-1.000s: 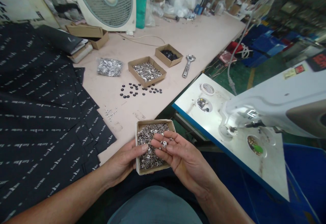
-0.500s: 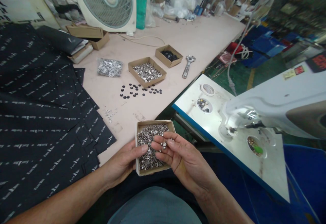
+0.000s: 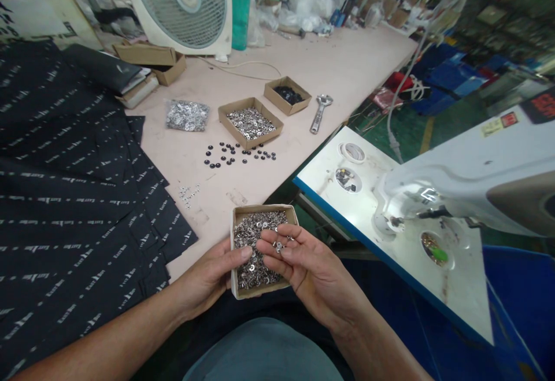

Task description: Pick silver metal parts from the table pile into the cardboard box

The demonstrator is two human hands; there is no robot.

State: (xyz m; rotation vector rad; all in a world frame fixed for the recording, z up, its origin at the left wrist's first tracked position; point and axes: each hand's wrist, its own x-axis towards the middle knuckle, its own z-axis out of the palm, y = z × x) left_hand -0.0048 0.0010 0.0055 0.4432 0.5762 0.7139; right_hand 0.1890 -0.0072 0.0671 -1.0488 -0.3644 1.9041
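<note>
My left hand [image 3: 217, 268] grips the left side of a small cardboard box [image 3: 235, 281], its thumb over the rim. The box is filled with small silvery metal snap fasteners [image 3: 255, 236]. Over the right part of the box, my right hand [image 3: 306, 268] is palm up with curled fingers, holding a few snap fasteners [image 3: 280, 247] between the fingertips and thumb. That hand hides part of the box's right wall. The box is held at the table's near edge, above my lap.
On the table [image 3: 347, 63] are a box of metal rings [image 3: 251, 124], a box of black caps [image 3: 288, 95], scattered black caps [image 3: 223, 158], a bagged lot [image 3: 186, 115] and an adjustable wrench [image 3: 321, 114]. Dark printed fabric [image 3: 87, 196] lies left, a white machine [image 3: 468, 167] stands right.
My right thumb and fingers have shifted slightly, turning the snap fasteners in them. The left hand and the box stay where they were.
</note>
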